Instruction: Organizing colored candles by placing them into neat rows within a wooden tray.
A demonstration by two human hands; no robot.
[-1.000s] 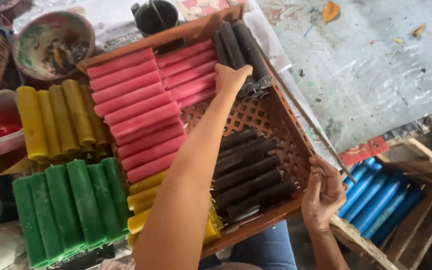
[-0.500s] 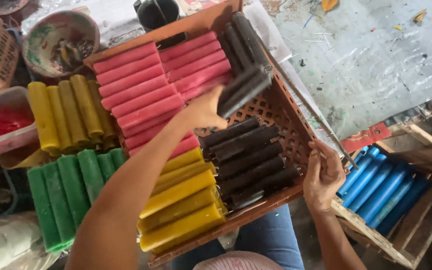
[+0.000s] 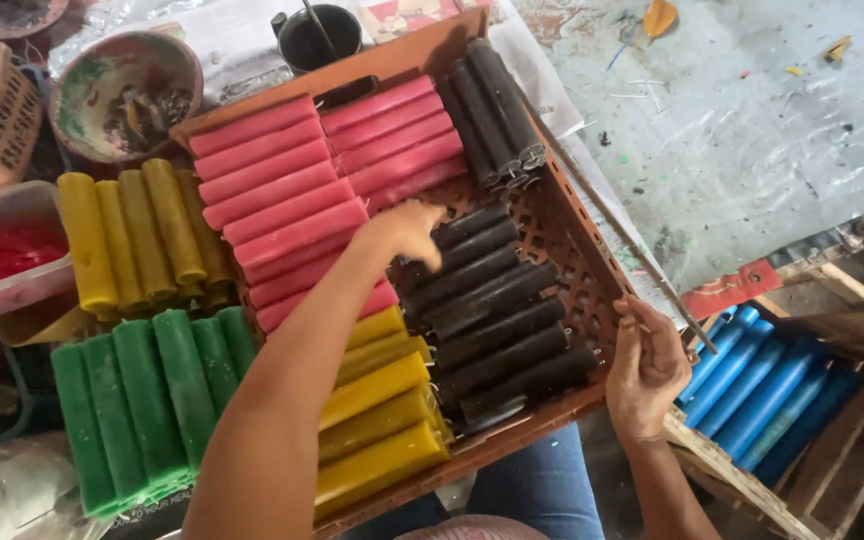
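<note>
A brown perforated crate (image 3: 562,235) rests on my lap, tilted. It holds rows of pink wax sticks (image 3: 292,200), black sticks (image 3: 502,330) and yellow sticks (image 3: 382,430). A second bunch of black sticks (image 3: 492,105) lies at the crate's far corner. My left hand (image 3: 407,232) reaches across the pink rows, its fingers curled over the left ends of the upper black sticks in the near group. Whether it grips one is not visible. My right hand (image 3: 647,365) holds the crate's near right rim.
Green sticks (image 3: 142,400) and more yellow sticks (image 3: 137,235) lie left of the crate. A wooden box of blue sticks (image 3: 762,385) stands at the right. A stained bowl (image 3: 127,90), a black cup (image 3: 320,38), a tub of red material (image 3: 2,255) and a thin rod (image 3: 612,215) surround it.
My left hand pulled back from the far corner, leaving black sticks there, and now rests on the near black group. The view shifted slightly; my right hand stayed on the rim.
</note>
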